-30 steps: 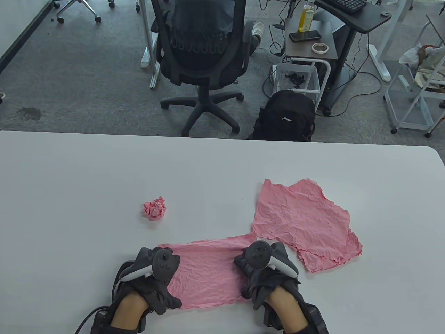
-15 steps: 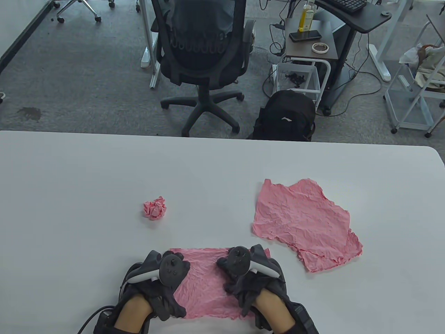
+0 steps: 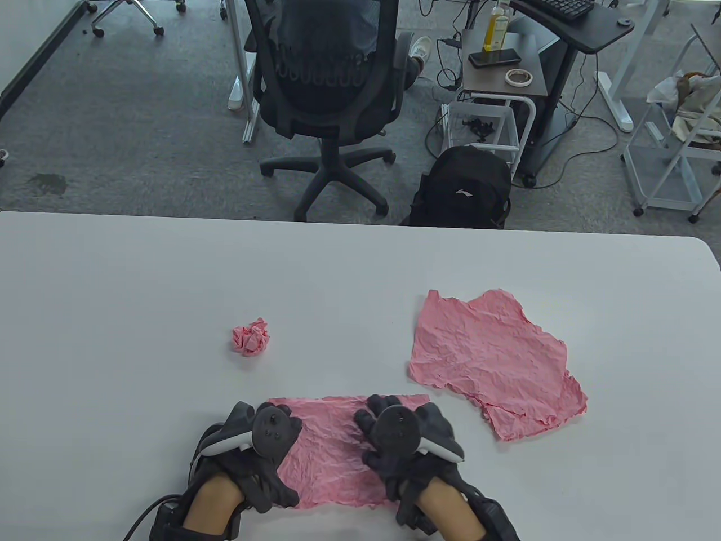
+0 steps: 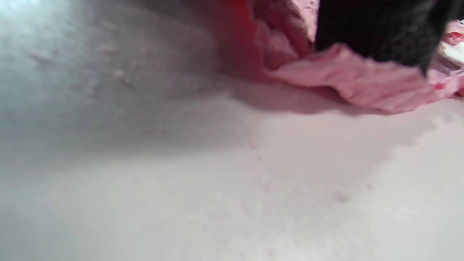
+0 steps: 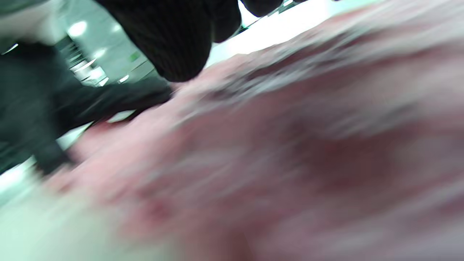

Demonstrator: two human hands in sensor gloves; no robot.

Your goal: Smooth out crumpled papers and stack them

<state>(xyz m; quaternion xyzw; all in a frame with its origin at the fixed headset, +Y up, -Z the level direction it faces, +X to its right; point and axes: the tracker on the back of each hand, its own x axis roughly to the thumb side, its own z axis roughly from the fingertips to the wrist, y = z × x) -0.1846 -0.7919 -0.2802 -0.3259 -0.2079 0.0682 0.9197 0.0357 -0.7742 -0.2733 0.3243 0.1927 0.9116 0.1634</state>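
From my right wrist camera nearly everything is smeared with blur. A pink sheet of paper [image 5: 290,152] fills most of the frame, running from the lower left up to the far right, its wrinkles showing only as pale and dark streaks. One dark gloved finger [image 5: 174,40] of my right hand hangs in from the top edge, its rounded tip at the paper's far edge; I cannot tell whether it touches. A second fingertip [image 5: 261,5] pokes in just to its right. On the left sits a dark blurred shape [image 5: 43,108] that I cannot identify. A strip of pale table [image 5: 54,232] shows at the lower left corner.
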